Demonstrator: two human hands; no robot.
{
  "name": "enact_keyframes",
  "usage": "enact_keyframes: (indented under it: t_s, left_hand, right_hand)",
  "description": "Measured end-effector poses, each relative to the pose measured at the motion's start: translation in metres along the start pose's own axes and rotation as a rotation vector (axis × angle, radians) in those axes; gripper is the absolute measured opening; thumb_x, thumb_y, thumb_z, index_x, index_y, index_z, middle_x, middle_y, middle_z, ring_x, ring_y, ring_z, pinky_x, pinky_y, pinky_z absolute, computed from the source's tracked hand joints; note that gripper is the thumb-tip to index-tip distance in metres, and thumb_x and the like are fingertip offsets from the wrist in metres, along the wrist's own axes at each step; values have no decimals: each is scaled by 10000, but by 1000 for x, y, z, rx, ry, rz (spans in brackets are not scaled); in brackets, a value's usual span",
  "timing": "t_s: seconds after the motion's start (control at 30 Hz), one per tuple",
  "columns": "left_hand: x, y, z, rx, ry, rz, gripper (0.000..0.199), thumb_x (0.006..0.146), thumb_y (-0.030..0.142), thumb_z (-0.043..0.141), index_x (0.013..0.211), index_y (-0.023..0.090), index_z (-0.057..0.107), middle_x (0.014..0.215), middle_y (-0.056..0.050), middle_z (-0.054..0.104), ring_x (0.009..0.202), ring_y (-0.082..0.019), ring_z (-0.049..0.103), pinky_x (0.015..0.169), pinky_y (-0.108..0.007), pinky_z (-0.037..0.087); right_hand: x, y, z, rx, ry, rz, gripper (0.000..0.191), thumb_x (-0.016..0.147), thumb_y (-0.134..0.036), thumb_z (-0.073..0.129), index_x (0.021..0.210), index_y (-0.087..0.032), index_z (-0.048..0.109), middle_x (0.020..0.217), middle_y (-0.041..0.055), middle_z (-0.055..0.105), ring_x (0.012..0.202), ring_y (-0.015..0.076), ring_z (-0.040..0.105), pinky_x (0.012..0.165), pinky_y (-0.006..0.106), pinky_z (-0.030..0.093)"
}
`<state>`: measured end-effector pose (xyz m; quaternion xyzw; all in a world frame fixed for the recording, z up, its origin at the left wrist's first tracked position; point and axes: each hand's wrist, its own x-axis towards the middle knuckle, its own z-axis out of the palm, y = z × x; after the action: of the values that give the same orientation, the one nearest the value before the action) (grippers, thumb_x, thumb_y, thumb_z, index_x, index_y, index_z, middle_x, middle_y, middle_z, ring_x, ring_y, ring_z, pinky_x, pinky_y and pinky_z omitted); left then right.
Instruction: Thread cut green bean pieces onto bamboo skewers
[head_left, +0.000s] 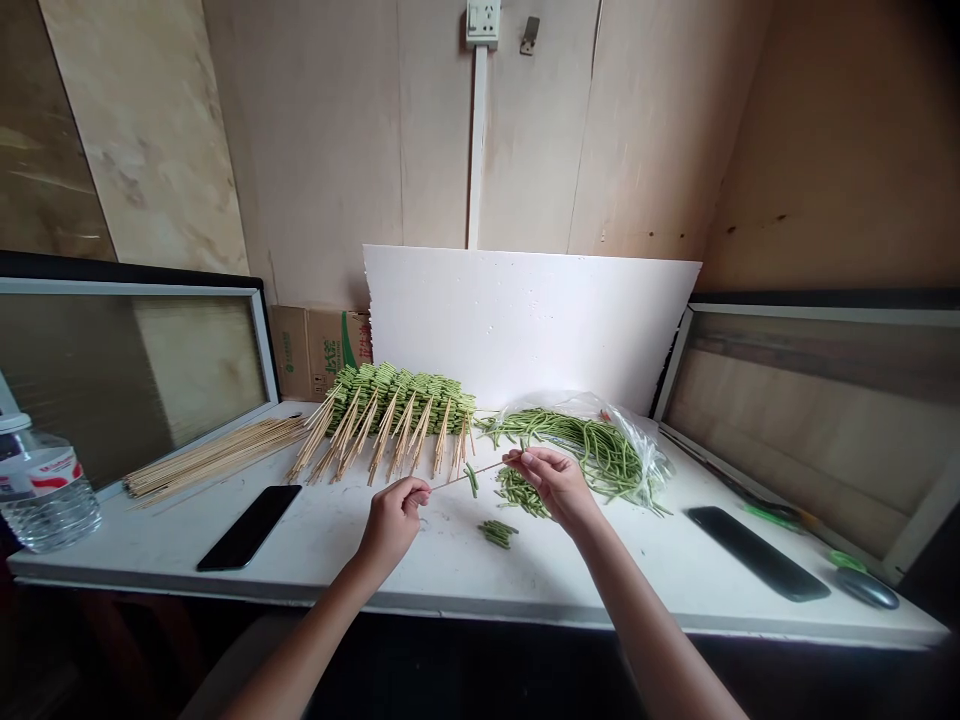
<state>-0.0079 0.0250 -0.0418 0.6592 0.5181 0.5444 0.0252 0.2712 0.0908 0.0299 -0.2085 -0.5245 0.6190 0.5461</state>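
The left hand's grip [400, 507] is closed, thumb against fingers, on the near end of a thin, pale wooden skewer [448, 483]. The right hand's grip [543, 478] is pinched at the skewer's other end, with a short cut piece of green bean [523, 446] at the fingertips. Between the hands — already on the skewer — hangs a short green bean piece [472, 480].

Just beneath, on the white worktop [337, 530], lie a small bundle of cut green bean pieces [497, 533] and, beyond it, a looser heap of cut green pieces [523, 492], close to the right hand. Behind that, long whole green beans [592, 440] spill from a clear plastic bag [651, 445].

To the left stands a tall stack of green bean skewers [401, 395], their bare wooden ends fanned toward the person, with a pile of empty wooden skewers [214, 455] beside it. A black smartphone [250, 527] lies nearer the front edge; a clear plastic water bottle [49, 490] stands at far left. On the right lies a dark, rounded oblong object [757, 553] — a grey computer mouse [867, 587] sits just past it.
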Motion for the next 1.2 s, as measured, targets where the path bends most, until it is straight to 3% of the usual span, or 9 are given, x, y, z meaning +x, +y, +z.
enact_keyframes:
  t_s: [0.33,0.43,0.53,0.73,0.97,1.2]
  left_hand:
    - [-2,-3,-2,40,27,54,223,884,88,482,866,190,678,757,-39,730,736,-180,710,699,-248,523]
    - [-1,-1,-3,50,29,49,219,880,91,484,871,189,679,753,-37,725,720,-176,694,695,-246,517]
    - [0,0,-4,43,24,33,225,876,94,482,881,189,685,753,-34,719,712,-172,684,695,-240,519]
    - [1,-3,-5,29,11,10,257,857,81,476,881,190,707,740,-30,723,720,-178,690,708,-248,530]
    - [3,3,-7,32,-48,9,299,840,43,439,862,183,702,703,-24,689,702,-172,662,696,-253,508]
    - [1,0,-8,-14,-135,-25,347,806,1,386,853,176,682,676,-7,639,660,-151,628,646,-228,471]
  right_hand:
    - [-5,-3,10,-62,-5,-14,247,717,-372,904,867,-204,804,970,105,808,1027,289,744,1080,476,509]
    - [-6,-4,10,-62,2,-17,261,717,-356,906,907,-212,802,991,102,799,1040,281,731,979,436,570]
    - [-6,-4,9,-52,39,-8,320,666,-334,936,939,-228,806,925,63,782,934,232,723,824,362,609]
    - [-7,-2,13,-26,36,19,289,690,-388,911,925,-248,816,856,21,727,807,170,662,679,284,570]
    - [-8,-6,15,-107,108,-2,315,624,-387,947,875,-246,819,846,17,741,687,152,628,657,304,549]
    - [-10,-7,18,-215,99,-76,295,660,-395,923,889,-238,824,866,22,756,599,133,602,662,326,542]
